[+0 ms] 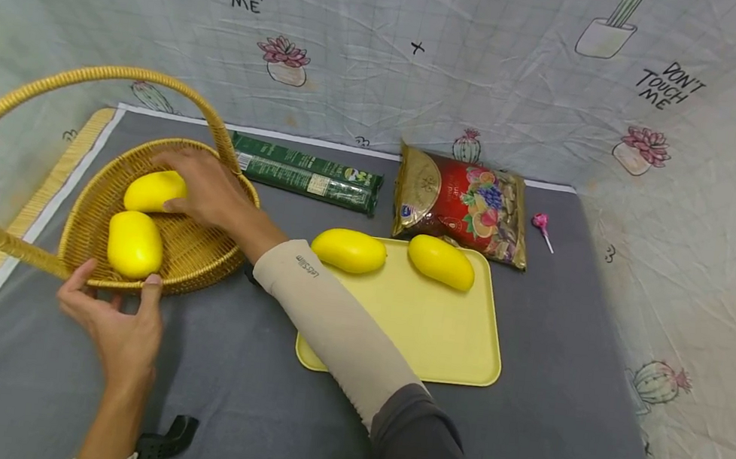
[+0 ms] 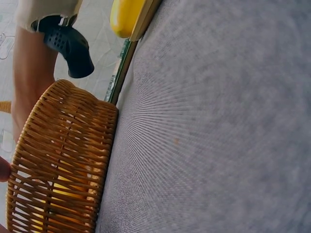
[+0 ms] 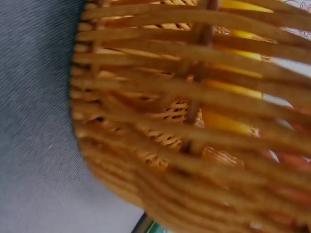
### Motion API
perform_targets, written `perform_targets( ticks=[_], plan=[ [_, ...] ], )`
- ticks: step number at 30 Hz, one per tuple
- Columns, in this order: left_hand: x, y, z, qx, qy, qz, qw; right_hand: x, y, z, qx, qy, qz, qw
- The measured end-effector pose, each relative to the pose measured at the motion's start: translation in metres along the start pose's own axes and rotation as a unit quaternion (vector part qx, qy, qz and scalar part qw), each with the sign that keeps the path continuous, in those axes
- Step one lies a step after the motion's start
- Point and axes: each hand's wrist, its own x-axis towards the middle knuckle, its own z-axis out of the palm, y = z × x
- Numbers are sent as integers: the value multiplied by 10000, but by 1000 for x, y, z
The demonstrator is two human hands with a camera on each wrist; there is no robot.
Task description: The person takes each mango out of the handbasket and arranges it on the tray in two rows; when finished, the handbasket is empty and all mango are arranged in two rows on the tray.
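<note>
Head view: gripping the near rim of the wicker basket [image 1: 202, 264] with left hand [image 1: 120, 334], toward the worktop's [image 1: 246, 397] far-left corner; touching the rear mango [image 1: 149, 192] inside with right hand [image 1: 205, 187], cannot tell if pinching. Could tip the basket by over-pressing, or roll the rear mango by releasing early.

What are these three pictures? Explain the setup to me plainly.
There is no machine, just a person wearing cameras. The widest picture is taken from the head; the other two are taken from the wrists, both close to the wicker basket. The bare left hand holds the basket. The bare right hand reaches inside, at the upper yellow fruit; whether it grips it is unclear. The lower yellow fruit lies beside it. On the grey cloth are a yellow tray bearing two more yellow fruits, a green packet, a red-and-gold bag and a lollipop.
</note>
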Motion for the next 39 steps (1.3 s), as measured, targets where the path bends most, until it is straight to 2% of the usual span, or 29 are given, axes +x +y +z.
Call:
perform_targets(
  ticks=[6, 13, 21, 30, 39],
  plan=[
    [-1, -2, 1, 13, -40, 26, 10000, 8, -1, 6, -255, -251, 172, 9992],
    [-1, -2, 0, -81, -27, -40, 10000, 13, -6, 9, -226, -369, 371, 9984],
    [-2, 0, -1, -37, -84, -70, 9999, 16, -6, 13, -418, -273, 385, 9980],
    [-4, 0, -2, 34, -43, -57, 10000, 13, -6, 18, -284, -109, 492, 9983],
    [-2, 0, -2, -6, 1, 5, 10000, 2, -7, 3, 2, 307, 273, 9992]
  ],
)
